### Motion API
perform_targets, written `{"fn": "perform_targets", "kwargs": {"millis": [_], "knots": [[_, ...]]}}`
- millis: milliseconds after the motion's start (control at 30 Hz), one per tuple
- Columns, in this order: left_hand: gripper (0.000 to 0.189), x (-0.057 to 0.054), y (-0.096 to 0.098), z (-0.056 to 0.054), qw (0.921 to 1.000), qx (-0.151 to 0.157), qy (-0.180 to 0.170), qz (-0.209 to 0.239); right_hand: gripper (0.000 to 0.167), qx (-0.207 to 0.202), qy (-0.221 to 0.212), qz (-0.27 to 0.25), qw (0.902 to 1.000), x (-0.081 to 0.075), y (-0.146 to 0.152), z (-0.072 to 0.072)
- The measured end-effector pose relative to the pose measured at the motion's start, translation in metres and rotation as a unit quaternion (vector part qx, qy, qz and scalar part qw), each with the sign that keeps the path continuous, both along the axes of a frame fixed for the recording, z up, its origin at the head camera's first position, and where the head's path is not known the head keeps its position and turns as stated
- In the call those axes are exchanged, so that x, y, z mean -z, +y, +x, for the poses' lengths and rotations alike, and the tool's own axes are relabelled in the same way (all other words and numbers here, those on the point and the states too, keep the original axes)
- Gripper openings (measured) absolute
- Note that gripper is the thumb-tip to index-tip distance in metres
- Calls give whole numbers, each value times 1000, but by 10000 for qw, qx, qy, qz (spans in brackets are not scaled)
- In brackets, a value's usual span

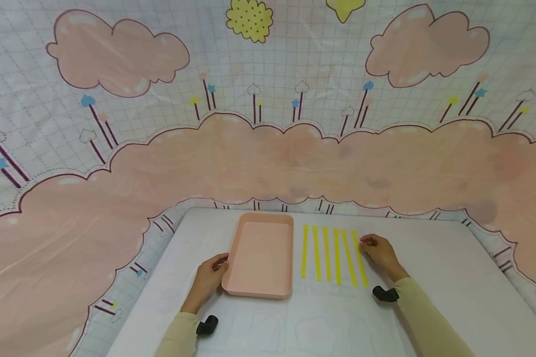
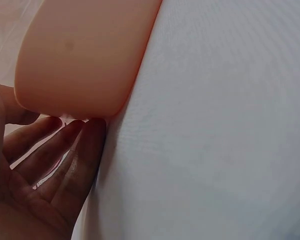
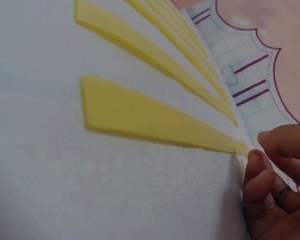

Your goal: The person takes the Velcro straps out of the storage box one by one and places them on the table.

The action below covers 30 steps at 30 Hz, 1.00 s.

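A shallow pink rectangular tray [image 1: 262, 293] lies on the white table. At its left side is my left hand [image 1: 209, 278]; in the left wrist view, the fairly straight fingers [image 2: 87, 155] touch the tray's outer wall [image 2: 80, 75]. To the right of the tray, several long flat yellow strips lie side by side. My right hand [image 1: 381, 254] is beside the upper part of the rightmost yellow strip [image 1: 360, 263]. In the right wrist view, its bent fingertips [image 3: 256, 159] are at that strip's narrow far end, with a gap between thumb and finger. Whether they touch it I cannot tell.
The white table [image 1: 321, 322] extends in front of the tray and to both sides. Behind it hangs a patterned cloth [image 1: 295, 163] with pink clouds. A black device [image 1: 207, 325] is on the left wrist, and another black device [image 1: 385, 294] is on the right.
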<state>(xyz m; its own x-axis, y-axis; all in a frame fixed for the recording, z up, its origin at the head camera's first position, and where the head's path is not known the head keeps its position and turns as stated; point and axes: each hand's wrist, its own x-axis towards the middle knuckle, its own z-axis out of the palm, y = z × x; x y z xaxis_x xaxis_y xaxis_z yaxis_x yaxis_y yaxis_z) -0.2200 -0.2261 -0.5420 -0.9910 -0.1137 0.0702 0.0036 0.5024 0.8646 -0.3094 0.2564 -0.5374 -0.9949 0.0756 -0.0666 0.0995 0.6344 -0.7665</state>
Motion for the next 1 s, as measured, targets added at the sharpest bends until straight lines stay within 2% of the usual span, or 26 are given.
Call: {"fn": "perform_targets", "kwargs": {"millis": [167,367,633,767,900,1000], "knots": [[34,1,2,-3,10000,28,7,-19,30,92,-141,-504,9986,-2,2,6],[34,3,4,-5,9999,113,10,-76,29,104,-147,-680,9975,-5,1,16],[35,-10,10,2,9997,68,-26,-240,30,-11,-65,-898,9959,-20,-5,28],[37,-15,9,5,9995,-52,35,-325,30,-222,201,-1023,9943,-27,-12,35],[38,-20,5,6,9974,-230,376,-577,35,-501,598,-978,9921,-31,-22,40],[39,-28,7,7,9935,-304,718,-833,39,-620,830,-809,9913,-35,-29,45]]}}
